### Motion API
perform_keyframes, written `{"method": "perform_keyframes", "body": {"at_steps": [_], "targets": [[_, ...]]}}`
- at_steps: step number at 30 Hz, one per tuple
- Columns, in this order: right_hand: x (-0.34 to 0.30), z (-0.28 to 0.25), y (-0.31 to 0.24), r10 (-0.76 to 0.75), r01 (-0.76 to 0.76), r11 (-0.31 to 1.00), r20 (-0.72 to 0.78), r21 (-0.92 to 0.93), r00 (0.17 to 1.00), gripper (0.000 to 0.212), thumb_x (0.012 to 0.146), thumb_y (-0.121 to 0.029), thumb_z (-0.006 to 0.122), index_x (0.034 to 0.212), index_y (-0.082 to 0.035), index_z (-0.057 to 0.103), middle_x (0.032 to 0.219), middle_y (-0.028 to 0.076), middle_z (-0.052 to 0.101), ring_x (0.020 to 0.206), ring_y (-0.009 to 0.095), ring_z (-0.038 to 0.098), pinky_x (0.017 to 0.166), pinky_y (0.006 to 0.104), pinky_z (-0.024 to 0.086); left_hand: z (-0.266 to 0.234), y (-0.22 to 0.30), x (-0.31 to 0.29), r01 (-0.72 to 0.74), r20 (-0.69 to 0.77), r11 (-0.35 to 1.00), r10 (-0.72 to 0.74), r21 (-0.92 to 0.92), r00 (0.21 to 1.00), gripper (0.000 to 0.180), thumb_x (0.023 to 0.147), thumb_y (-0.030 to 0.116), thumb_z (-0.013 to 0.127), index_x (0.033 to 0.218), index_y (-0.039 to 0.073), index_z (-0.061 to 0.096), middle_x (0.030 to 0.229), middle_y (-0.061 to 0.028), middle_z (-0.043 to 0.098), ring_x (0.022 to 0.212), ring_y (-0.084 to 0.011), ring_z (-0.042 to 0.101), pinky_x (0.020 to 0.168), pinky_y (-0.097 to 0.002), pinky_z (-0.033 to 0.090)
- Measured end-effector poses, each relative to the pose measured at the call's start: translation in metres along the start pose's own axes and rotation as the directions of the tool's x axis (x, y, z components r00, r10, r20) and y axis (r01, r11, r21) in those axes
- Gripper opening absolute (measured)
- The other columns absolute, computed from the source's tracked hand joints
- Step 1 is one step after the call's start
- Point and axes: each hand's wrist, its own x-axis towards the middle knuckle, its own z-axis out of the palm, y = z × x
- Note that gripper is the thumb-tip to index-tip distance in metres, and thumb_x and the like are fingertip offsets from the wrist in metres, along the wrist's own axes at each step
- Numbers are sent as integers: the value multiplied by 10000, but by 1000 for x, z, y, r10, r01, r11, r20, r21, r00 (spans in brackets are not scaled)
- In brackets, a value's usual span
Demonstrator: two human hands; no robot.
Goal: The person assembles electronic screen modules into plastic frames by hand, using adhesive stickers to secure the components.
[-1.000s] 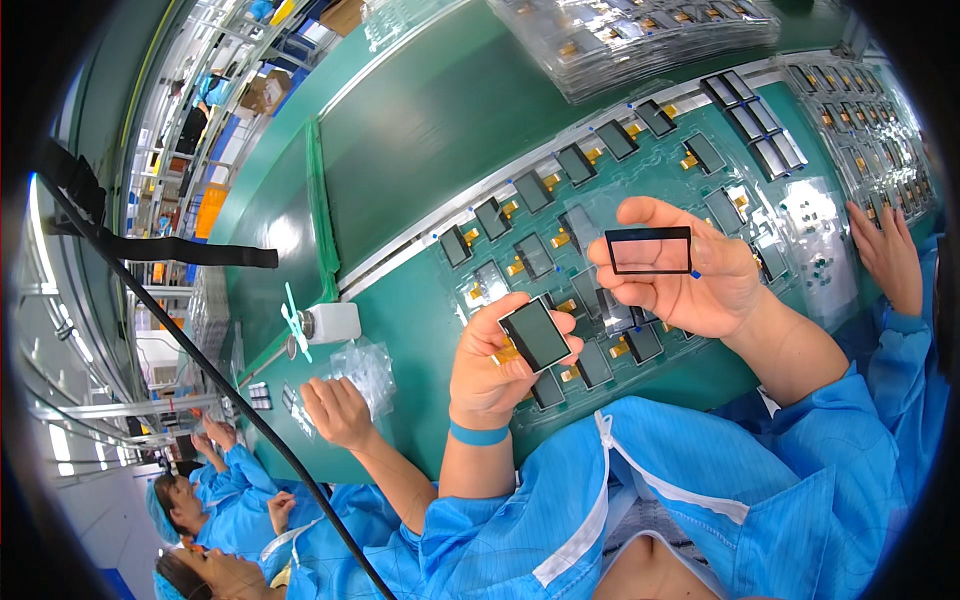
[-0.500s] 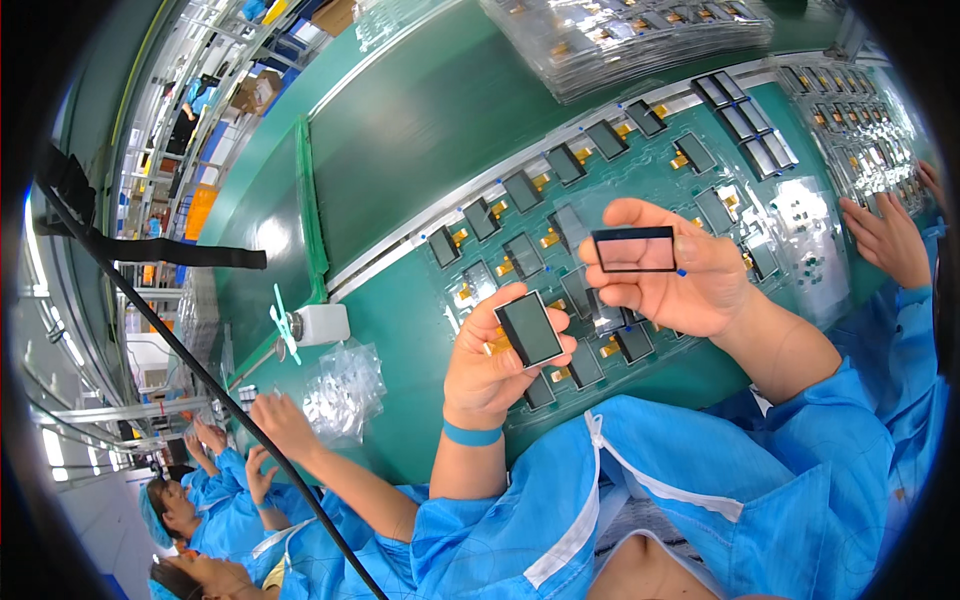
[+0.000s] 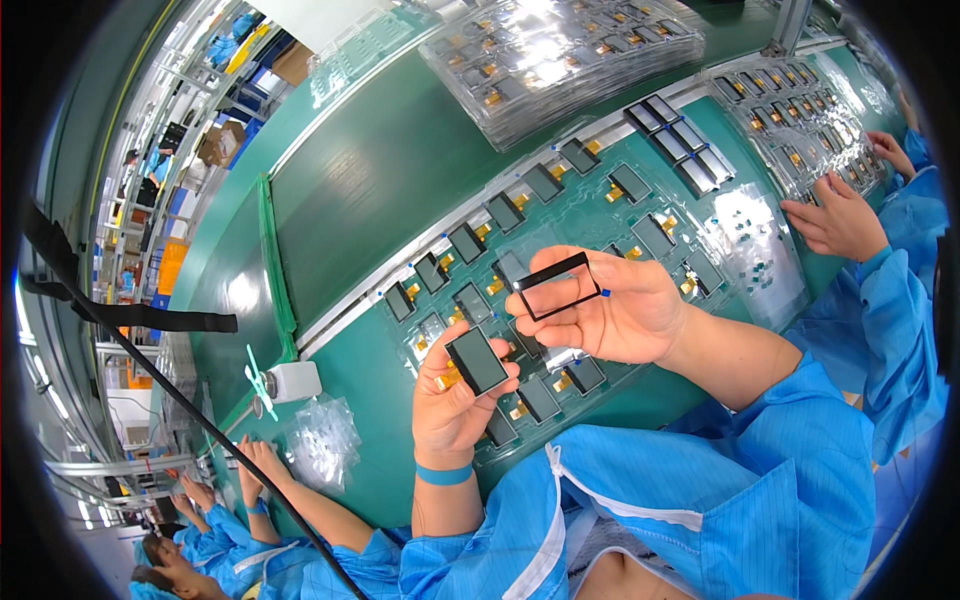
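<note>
The left hand (image 3: 447,415) has a screen (image 3: 478,360) in a narrow grip; the right hand (image 3: 640,312) pinches a frame (image 3: 554,270) by its right end. Both pieces hang apart over the tray (image 3: 583,206), toward the table's (image 3: 383,468) near edge. The step appears to be pairing them; the next move likely calls for squaring edges.

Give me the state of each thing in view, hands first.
Left hand: closed on display module
Right hand: pinching black frame
Display module: held tilted, screen blank
Black frame: held up, apart from display module
Clear tray: loaded with other modules
Tray stack: piled up
Clear plastic: crumpled
Blue wristband: worn
</note>
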Motion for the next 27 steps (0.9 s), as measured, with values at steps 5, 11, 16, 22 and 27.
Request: {"method": "perform_keyframes", "body": {"at_steps": [5,11,16,22,27], "targets": [[0,0,1,-24,24,1000,-34,-6,999,442,880,-221,511,1255,-14,400,1241,293,435,1157,365,462,986,420,389,2,0,3,1,-13,1000,-1,6,1000,561,778,64,656,1279,68,402,1122,-236,538,976,-349,591,803,-413,528],[2,2,2,-15,15,1000,-134,4,991,446,878,-214,514,1254,2,411,1246,304,420,1164,382,450,992,433,385,4,0,0,-3,-46,1000,3,13,999,572,772,68,662,1280,65,397,1127,-223,541,987,-342,587,812,-410,524],[2,16,8,-110,76,963,-117,-259,987,428,858,-133,561,1228,22,411,1208,241,488,1122,295,505,974,386,402,1,0,1,5,-89,1000,-3,23,996,596,760,74,674,1285,63,393,1138,-211,542,1002,-337,579,829,-408,516],[-3,26,15,-234,345,-257,404,-903,884,614,623,-27,760,1158,-18,459,1125,164,567,1042,282,559,865,376,423,3,-1,3,83,-60,991,-77,106,995,646,728,82,704,1294,50,394,1146,-196,543,1006,-302,580,861,-393,489],[0,21,24,-237,343,-377,448,-860,862,601,604,-24,757,1138,-35,481,1090,132,592,986,295,572,834,384,427,4,-5,6,108,-90,982,-95,158,991,659,698,86,729,1274,29,415,1075,-156,584,994,-261,584,866,-376,480]]}}
